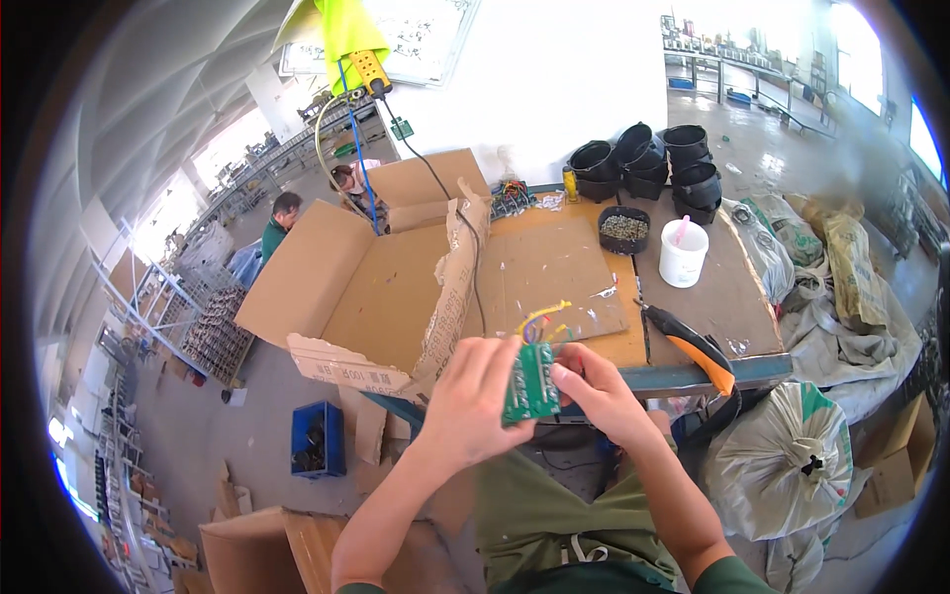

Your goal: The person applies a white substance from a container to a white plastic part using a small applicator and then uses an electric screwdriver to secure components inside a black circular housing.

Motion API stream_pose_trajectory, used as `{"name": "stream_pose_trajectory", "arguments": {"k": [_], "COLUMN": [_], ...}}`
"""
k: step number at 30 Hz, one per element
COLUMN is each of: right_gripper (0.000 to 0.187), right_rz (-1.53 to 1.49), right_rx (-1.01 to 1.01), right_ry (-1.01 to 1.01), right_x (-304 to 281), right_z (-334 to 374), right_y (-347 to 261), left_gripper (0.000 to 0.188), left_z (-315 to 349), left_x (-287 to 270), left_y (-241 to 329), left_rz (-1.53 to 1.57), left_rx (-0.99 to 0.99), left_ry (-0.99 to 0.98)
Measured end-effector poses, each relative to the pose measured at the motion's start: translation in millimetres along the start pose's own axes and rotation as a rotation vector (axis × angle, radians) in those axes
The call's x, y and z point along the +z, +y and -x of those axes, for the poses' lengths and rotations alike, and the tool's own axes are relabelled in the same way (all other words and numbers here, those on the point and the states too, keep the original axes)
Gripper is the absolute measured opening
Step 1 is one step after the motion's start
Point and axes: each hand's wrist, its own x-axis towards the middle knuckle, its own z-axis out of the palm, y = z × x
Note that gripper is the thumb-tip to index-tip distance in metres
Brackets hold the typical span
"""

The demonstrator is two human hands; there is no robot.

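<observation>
Left hand (470, 396): closed on the green circuit board (534, 384), gripping its left side. Back of the hand faces up, thumb and fingertips mostly hidden. Right hand (604, 396): partly curled, thumb at the board's right edge, index finger bent just beyond it. Can't tell if it pinches the board or only steadies it.

Board position: between the two hands, held up at the near edge of the tabletop (623, 277), face toward the camera, slightly tilted. Pale parts sit in rows on its face. Yellow, red and blue wires (542, 315) show just past its top edge; where they attach is hidden.

Writing: dark print on the torn flap (351, 368) of the open carton (386, 297), left of the board, plus more print along the carton's right-hand flap. Whiteboard (421, 40) at the top carries dark marks, too small to read. Any lettering on the board itself: can't make out.

Also on the tabletop: cardboard sheet (544, 257) beyond the hands; orange-and-black tool (698, 351) at the near right edge, handle sticking out past it; white tub (683, 259) with a pink item in it; black tray of small parts (624, 230); stacked black bins (643, 158) at the back.
</observation>
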Motion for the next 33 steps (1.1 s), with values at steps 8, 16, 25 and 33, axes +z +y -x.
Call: {"name": "stream_pose_trajectory", "arguments": {"k": [8, 16, 25, 33], "right_gripper": [0.021, 0.011, 0.011, 0.019], "right_rz": [0.130, 0.042, 0.269, 0.386], "right_rx": [-0.091, -0.100, -0.158, -0.160], "right_ry": [0.098, 0.224, 0.304, 0.386], "right_x": [6.9, 16.1, 0.6, -3.1], "right_z": [1.1, -0.5, -4.3, 7.1], "right_y": [32.1, 68.7, 88.1, 93.2], "left_gripper": [0.097, 0.078, 0.069, 0.061], "left_z": [21.7, 38.8, 42.1, 44.7], "left_x": [33.0, 63.5, 90.5, 99.5], "left_y": [2.9, -0.3, -3.1, -0.8], "left_rz": [-0.074, -0.470, -0.428, -0.361], "left_rx": [0.071, 0.000, -0.020, 0.036], "left_ry": [-0.118, -0.137, -0.163, -0.181]}}
